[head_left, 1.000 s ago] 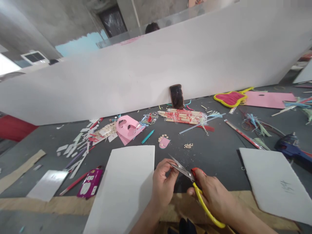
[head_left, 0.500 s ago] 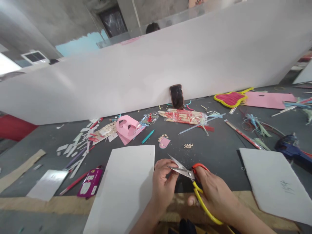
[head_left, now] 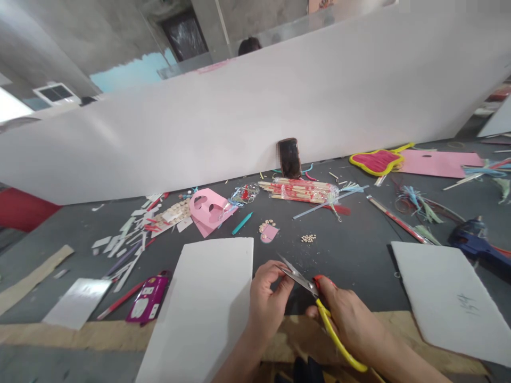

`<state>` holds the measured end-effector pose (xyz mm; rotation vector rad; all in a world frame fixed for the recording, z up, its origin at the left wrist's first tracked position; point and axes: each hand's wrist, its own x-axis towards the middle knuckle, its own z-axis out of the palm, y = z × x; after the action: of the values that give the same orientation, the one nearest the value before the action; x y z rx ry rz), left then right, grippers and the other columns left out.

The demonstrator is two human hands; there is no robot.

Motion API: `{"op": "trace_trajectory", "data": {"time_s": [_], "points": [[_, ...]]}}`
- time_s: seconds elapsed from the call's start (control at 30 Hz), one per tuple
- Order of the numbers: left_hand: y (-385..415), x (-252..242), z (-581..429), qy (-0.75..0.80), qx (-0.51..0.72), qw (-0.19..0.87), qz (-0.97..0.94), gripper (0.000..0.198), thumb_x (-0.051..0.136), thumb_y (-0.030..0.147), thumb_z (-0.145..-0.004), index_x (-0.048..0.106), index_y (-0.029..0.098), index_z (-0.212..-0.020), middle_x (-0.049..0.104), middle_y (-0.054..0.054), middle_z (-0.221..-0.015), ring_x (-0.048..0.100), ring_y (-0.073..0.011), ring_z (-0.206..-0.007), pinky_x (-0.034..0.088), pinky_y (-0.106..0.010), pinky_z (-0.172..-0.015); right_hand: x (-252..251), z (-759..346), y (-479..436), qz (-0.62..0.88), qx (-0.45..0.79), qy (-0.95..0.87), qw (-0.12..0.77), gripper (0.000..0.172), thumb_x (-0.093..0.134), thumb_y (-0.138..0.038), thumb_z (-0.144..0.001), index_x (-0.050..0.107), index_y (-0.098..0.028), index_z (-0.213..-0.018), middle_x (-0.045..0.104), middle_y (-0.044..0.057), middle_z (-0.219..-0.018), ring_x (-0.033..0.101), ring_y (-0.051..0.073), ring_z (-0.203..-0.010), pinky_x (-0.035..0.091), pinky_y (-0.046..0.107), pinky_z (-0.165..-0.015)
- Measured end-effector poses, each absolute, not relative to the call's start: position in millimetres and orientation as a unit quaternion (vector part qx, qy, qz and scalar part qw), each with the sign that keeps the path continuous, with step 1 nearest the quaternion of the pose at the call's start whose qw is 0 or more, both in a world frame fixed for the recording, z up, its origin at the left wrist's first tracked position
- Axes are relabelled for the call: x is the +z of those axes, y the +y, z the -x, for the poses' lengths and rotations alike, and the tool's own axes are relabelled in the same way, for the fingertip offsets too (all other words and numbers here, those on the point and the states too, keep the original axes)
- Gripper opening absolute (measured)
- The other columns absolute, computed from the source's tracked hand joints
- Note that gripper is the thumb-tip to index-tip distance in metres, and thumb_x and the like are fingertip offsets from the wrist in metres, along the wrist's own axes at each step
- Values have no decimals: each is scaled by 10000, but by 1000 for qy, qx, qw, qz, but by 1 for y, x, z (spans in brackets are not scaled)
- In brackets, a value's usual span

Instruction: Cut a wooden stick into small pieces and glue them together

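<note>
My right hand (head_left: 344, 308) grips a pair of scissors (head_left: 305, 284) with red and yellow handles, their blades pointing up and to the left, slightly parted. At the blade tips, my left hand (head_left: 270, 292) pinches with thumb and forefinger; whatever lies in the pinch is too small to make out. Beyond the blades sits a small heap of pale beads or cut bits (head_left: 308, 239). Left of that heap lies a little pink heart-shaped piece (head_left: 269, 233), pale bits along its upper edge.
A large white board (head_left: 211, 298) lies left of my hands, a smaller one (head_left: 451, 298) to the right. Further back are a teal pen-like stick (head_left: 242, 223), a pink cutout (head_left: 207, 207), wrapped sticks (head_left: 301, 190), a leaning phone (head_left: 290, 158) and a blue glue gun (head_left: 479, 244).
The scissor blades have drawn closer together, and the fingers of my right hand have closed on the handles. My left hand stays nearly in place.
</note>
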<state>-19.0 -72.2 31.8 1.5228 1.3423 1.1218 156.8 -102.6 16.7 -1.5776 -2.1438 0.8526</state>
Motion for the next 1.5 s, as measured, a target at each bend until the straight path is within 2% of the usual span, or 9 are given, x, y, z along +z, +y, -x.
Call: {"op": "trace_trajectory", "data": {"time_s": [0.13,0.33,0.63,0.77,0.9,1.13,1.3,1.4,1.5], "points": [[-73,31,18,542,457,379,-595,143,587,265,-835,646,176,-740,636,-61,-869,599,-199,-867,464,-318,-806,16,-158,-103,560,282,-756,191,158,487,-365,-866,425,-226,-911,622,15,-651,593,198,-560,359,273,-519],[-73,34,19,509,462,403,-604,143,586,241,-832,663,174,-732,635,-64,-852,595,-204,-883,456,-319,-817,23,-162,-101,536,261,-781,185,311,540,-448,-808,408,-204,-949,617,77,-792,590,215,-667,424,307,-612],[-73,35,18,477,474,479,-564,201,592,283,-826,606,164,-665,573,-34,-754,554,-160,-734,444,-257,-685,29,-161,-102,542,310,-765,160,219,468,-430,-869,407,-222,-902,617,38,-704,582,204,-583,378,284,-547],[-75,33,16,503,458,455,-574,256,542,320,-871,593,169,-671,592,-46,-819,560,-164,-777,443,-250,-698,26,-157,-105,557,304,-755,166,179,432,-405,-890,385,-231,-886,596,5,-623,563,197,-528,344,278,-509],[-75,34,15,529,442,402,-603,196,553,317,-869,630,175,-757,630,-65,-876,588,-199,-876,455,-297,-791,20,-155,-106,561,306,-746,187,174,430,-394,-893,378,-229,-913,582,-12,-604,556,191,-510,346,275,-499],[-75,31,18,517,449,337,-645,167,556,263,-866,675,192,-773,659,-68,-901,598,-208,-893,450,-338,-831,20,-163,-105,541,261,-777,190,340,519,-453,-825,386,-191,-998,622,76,-790,603,218,-649,426,306,-593],[-73,38,18,491,448,427,-613,159,577,225,-831,674,172,-716,630,-58,-828,592,-193,-834,449,-301,-771,25,-166,-101,543,261,-780,170,357,522,-498,-812,399,-188,-940,613,108,-818,597,243,-701,434,339,-633],[-70,41,19,468,455,499,-571,132,614,213,-785,649,160,-669,601,-35,-755,575,-166,-737,443,-267,-694,24,-166,-99,530,285,-782,162,369,494,-523,-833,395,-186,-947,609,85,-779,583,229,-647,416,325,-595],[-69,38,19,465,462,523,-544,145,634,233,-773,627,156,-650,592,-27,-735,562,-158,-721,432,-254,-676,23,-164,-99,537,301,-775,139,301,428,-496,-878,389,-203,-931,611,61,-731,581,226,-609,386,313,-559]]}}
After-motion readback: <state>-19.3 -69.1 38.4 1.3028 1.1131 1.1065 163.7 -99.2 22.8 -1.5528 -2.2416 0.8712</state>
